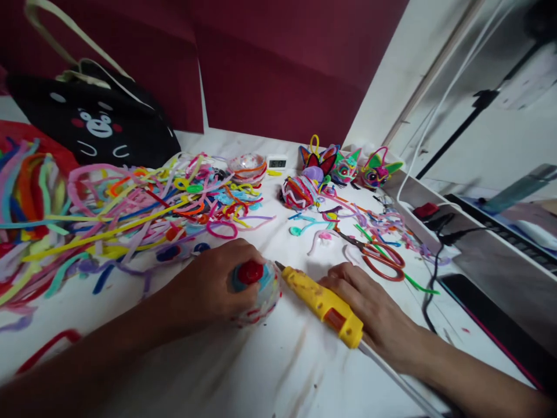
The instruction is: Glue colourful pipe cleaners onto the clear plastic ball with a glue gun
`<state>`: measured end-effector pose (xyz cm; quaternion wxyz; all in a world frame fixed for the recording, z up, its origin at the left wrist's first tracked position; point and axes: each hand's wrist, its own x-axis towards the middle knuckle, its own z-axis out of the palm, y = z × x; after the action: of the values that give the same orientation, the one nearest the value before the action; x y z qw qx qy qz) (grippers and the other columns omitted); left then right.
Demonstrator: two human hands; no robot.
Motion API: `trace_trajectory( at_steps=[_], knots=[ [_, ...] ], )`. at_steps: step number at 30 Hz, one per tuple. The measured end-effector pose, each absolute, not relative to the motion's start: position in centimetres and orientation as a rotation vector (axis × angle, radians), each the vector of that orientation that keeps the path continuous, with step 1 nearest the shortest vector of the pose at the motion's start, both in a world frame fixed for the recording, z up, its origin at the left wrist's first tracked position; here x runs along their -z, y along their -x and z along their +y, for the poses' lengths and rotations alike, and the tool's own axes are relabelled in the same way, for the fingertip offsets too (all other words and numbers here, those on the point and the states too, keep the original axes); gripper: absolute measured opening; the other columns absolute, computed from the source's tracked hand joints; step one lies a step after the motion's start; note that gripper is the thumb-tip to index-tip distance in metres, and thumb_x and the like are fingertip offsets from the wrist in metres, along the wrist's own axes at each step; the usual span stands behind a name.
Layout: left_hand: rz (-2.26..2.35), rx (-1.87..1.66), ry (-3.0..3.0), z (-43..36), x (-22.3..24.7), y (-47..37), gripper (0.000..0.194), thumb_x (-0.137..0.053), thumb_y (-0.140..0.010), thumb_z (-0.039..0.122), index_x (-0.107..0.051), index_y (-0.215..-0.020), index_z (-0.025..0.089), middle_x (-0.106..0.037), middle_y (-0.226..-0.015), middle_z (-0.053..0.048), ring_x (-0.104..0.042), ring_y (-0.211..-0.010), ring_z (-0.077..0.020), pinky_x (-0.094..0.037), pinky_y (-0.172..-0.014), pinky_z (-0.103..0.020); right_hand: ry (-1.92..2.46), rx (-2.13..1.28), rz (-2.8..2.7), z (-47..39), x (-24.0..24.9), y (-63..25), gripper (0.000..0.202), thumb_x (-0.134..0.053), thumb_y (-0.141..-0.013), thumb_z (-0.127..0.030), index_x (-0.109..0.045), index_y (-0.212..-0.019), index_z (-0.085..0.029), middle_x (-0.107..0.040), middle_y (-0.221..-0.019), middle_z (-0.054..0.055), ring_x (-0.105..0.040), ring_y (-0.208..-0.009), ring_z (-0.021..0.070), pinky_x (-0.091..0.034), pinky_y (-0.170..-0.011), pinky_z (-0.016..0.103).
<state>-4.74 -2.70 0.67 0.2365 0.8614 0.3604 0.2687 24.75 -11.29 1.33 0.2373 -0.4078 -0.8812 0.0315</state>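
Dozens of pipe cleaners (130,222) crowd the left of the frame, below a black bag (108,122) at upper left. Your right hand (369,305) grips a yellow glue gun (317,299); your left hand (220,278) clasps a clear ball (267,297), lower centre. Orange scissors (369,253) lie just beyond your right fingers.

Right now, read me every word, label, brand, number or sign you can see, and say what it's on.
Nothing reads clearly.
Small white digital display: dark digits, too small and blurred to read.
Black bag: a printed cartoon face, no words visible.
Yellow glue gun: no lettering I can make out.
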Motion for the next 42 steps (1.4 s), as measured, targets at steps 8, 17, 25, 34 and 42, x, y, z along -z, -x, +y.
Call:
trace_trajectory(
  at_steps=[8,17,25,34,42],
  knots=[
    [1.029,-0.726,-2.343,-3.1,-0.3,4.8,0.025,-0.057,-0.081,0.034,-0.071,-0.101,0.028,-0.078,-0.110,-0.003,-0.073,-0.096,-0.0248,-0.058,-0.078,-0.035,1.019,0.036,-2.482,-11.3,-1.4,-24.9,0.037,-0.035,-0.116,-0.042,-0.059,-0.124,-0.016,-0.072,-0.116,0.015,-0.070,-0.101,0.0235,-0.055,-0.087,0.036],
    [1.021,-0.750,-2.332,-3.1,-0.7,4.8,0.026,-0.059,-0.078,0.028,-0.073,-0.100,0.031,-0.079,-0.110,0.000,-0.074,-0.100,-0.0244,-0.059,-0.078,-0.032,0.872,0.071,-2.600,-10.5,-0.7,-25.1,0.027,-0.040,-0.113,-0.019,-0.063,-0.123,-0.009,-0.076,-0.116,0.014,-0.066,-0.093,0.0231,-0.048,-0.087,0.040],
    [1.022,-0.630,-2.360,-3.0,-1.6,5.3,0.027,-0.059,-0.087,0.028,-0.072,-0.110,0.028,-0.078,-0.118,0.000,-0.072,-0.109,-0.0215,-0.058,-0.091,-0.029,0.844,0.113,-2.585,-10.8,-0.7,-25.0,0.032,-0.034,-0.114,-0.014,-0.064,-0.122,-0.008,-0.079,-0.110,0.012,-0.066,-0.083,0.0218,-0.047,-0.079,0.041],
    [1.014,-0.583,-2.415,-2.7,-1.9,6.0,0.028,-0.063,-0.091,0.032,-0.070,-0.118,0.031,-0.077,-0.122,0.001,-0.073,-0.113,-0.0212,-0.059,-0.098,-0.029,0.860,0.148,-2.557,-10.7,-0.2,-25.0,0.031,-0.033,-0.114,-0.015,-0.065,-0.116,-0.011,-0.078,-0.106,0.014,-0.069,-0.083,0.0224,-0.048,-0.075,0.042],
    [0.972,-0.541,-2.494,-2.5,-1.8,6.5,0.032,-0.066,-0.092,0.030,-0.067,-0.124,0.036,-0.076,-0.126,0.003,-0.074,-0.116,-0.0192,-0.059,-0.098,-0.026,0.889,0.162,-2.538,-10.3,0.1,-25.0,0.028,-0.040,-0.113,-0.016,-0.068,-0.112,-0.009,-0.078,-0.104,0.013,-0.067,-0.080,0.0218,-0.047,-0.075,0.040]
  ],
)
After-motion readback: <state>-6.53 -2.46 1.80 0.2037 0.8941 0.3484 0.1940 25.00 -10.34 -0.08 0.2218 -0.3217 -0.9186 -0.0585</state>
